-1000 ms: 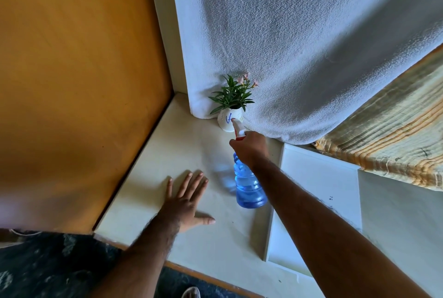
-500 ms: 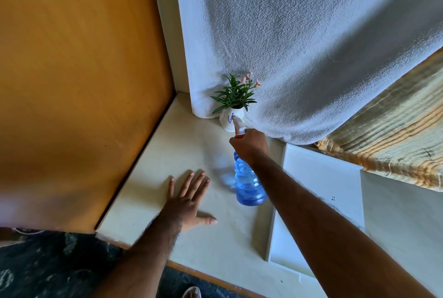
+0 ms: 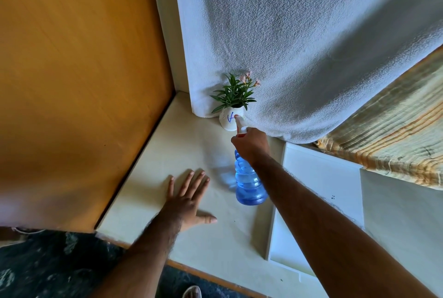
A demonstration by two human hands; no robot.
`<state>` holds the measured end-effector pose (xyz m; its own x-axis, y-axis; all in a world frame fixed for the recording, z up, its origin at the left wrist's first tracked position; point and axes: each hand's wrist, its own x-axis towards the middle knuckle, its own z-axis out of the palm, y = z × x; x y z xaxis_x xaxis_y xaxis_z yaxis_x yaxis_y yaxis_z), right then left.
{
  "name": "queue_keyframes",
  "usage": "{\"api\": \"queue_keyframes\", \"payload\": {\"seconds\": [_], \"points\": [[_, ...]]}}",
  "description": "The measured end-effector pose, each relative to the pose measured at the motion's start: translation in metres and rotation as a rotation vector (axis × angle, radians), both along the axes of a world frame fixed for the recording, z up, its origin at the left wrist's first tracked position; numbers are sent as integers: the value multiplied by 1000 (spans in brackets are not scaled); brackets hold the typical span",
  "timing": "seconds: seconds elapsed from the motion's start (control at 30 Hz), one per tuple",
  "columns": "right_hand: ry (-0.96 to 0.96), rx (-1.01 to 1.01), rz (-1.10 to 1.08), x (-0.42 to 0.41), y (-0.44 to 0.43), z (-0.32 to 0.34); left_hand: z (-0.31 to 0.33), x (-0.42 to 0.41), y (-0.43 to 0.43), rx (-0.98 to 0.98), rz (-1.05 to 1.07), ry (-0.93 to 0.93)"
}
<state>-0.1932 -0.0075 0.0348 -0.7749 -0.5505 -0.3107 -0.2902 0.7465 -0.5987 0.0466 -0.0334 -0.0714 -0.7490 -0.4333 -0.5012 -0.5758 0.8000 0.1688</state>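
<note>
My right hand (image 3: 251, 145) grips the neck of a blue ribbed spray bottle (image 3: 249, 183), held above the cream tabletop (image 3: 191, 245). Its white nozzle points at a small white pot (image 3: 229, 121) with a blue mark. From the pot grows a green leafy plant (image 3: 233, 95) with a few pink flowers. My left hand (image 3: 189, 198) lies flat on the tabletop to the left of the bottle, fingers spread.
A white textured cloth (image 3: 299, 45) hangs behind the pot. An orange-brown wooden panel (image 3: 79, 81) walls the left side. A white tray (image 3: 318, 201) lies right of the bottle, a striped tan fabric (image 3: 395, 134) beyond it. Dark patterned floor (image 3: 48, 266) lies below the table edge.
The view has shifted slightly. Both hands and the bottle stay nearly where they were.
</note>
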Motion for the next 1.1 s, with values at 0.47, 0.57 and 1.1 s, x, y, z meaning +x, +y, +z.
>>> {"api": "queue_keyframes", "payload": {"seconds": [0.47, 0.57, 1.1], "points": [[-1, -832, -299, -29, 67, 53, -1, 1, -1, 0, 9, -4], [69, -926, -373, -53, 91, 58, 1, 0, -1, 2, 7, -10], [222, -870, -471, -108, 166, 6, 7, -3, 3, 11, 10, -10]]}}
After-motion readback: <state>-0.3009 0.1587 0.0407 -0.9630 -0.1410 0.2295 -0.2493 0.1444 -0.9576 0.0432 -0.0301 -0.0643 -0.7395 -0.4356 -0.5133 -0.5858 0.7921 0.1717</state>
